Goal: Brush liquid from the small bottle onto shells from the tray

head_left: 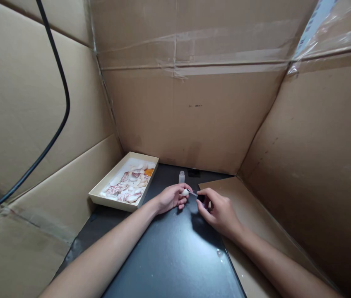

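My left hand (173, 198) pinches a small, rounded whitish piece (186, 192), possibly a shell, with a dark spot at its edge. My right hand (219, 209) is closed around a black brush cap (200, 198). From the cap a thin pale stem (193, 193) points left, its end at or very near the whitish piece; contact is too small to make out. Just behind my left hand stands a small clear bottle (181, 177), upright and without a cap. Both hands are above the dark table (175, 256).
To the left, a shallow cream box (115, 203) holds many shells (128, 182) and an orange piece (148, 171). A flat cardboard sheet (240, 198) lies at the right. Cardboard walls (169, 116) surround the table. A black cable (65, 111) hangs at the left.
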A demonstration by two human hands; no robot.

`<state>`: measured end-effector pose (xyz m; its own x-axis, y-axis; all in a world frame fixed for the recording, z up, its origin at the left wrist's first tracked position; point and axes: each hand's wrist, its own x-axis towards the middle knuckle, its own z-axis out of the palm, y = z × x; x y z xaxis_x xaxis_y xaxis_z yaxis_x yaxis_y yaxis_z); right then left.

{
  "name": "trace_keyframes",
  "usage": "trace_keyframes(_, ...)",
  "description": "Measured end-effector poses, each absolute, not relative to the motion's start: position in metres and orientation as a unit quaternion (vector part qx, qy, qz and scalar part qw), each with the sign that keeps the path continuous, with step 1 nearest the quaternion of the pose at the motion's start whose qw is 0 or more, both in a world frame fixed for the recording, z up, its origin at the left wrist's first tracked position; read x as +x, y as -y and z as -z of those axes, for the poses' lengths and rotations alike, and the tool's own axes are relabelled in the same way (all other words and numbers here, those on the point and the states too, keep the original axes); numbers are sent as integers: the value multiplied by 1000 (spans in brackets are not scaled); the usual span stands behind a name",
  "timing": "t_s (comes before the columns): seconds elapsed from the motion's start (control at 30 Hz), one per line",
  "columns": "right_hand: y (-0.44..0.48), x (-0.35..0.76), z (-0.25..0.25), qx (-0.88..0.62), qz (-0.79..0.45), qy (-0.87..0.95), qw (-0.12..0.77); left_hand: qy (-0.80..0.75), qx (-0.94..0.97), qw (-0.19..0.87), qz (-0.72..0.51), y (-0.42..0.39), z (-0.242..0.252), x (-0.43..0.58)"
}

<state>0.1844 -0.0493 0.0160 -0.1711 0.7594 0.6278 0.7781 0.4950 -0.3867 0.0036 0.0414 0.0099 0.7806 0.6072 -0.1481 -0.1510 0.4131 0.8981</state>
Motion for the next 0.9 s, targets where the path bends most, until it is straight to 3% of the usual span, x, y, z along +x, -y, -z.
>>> trace_keyframes(0.9, 49, 185, -16, -500, 7, 766, 405, -248, 490, 798, -249, -38, -12, 5)
